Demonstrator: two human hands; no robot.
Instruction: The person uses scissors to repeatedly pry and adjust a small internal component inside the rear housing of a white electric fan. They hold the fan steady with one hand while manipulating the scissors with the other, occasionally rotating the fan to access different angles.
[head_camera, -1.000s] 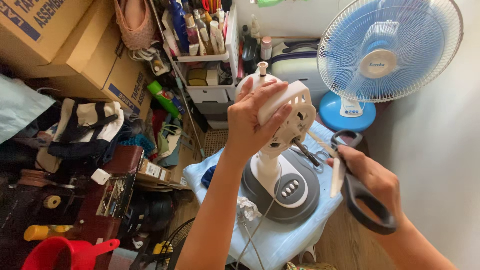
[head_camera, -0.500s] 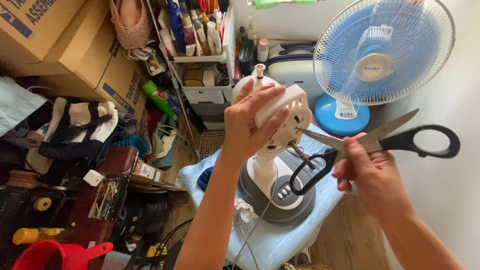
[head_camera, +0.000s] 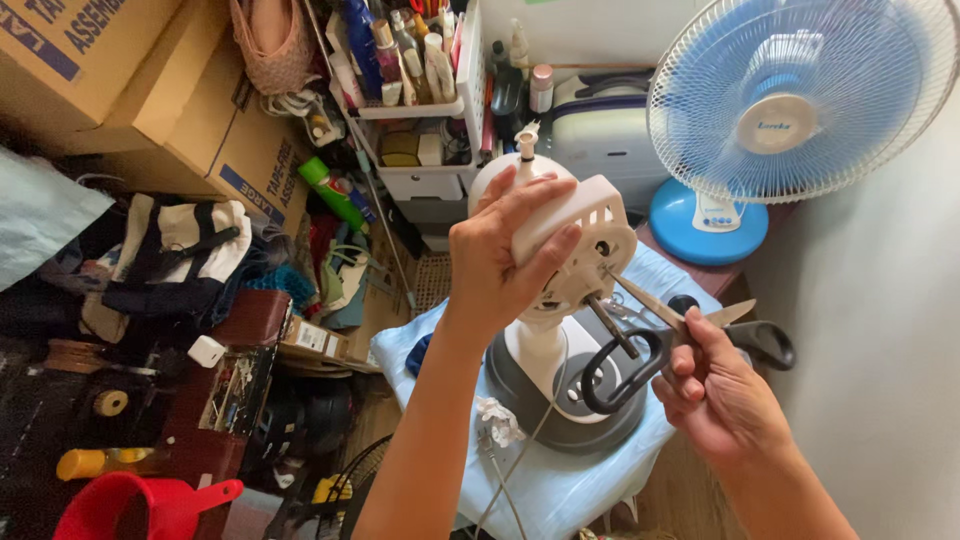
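Observation:
A white fan motor housing (head_camera: 580, 245) stands on its round grey and white base (head_camera: 560, 400), with the blades and guard taken off and the bare shaft sticking up. My left hand (head_camera: 505, 255) wraps over the top of the housing. My right hand (head_camera: 720, 390) holds black-handled scissors (head_camera: 690, 335) by the blades near the pivot. One scissor tip touches the lower rear of the housing, beside a thin dark rod.
A blue fan (head_camera: 790, 110) stands at the back right. The base rests on a light blue cloth (head_camera: 560, 480). Cardboard boxes (head_camera: 130, 90), a white shelf of bottles (head_camera: 420, 70), bags and a red scoop (head_camera: 130, 505) crowd the left. A grey wall (head_camera: 880, 330) is on the right.
My right hand has turned the scissors from handles pointing right to handles hanging left and down, and brought a blade tip against the motor housing. My left hand has stayed on the housing.

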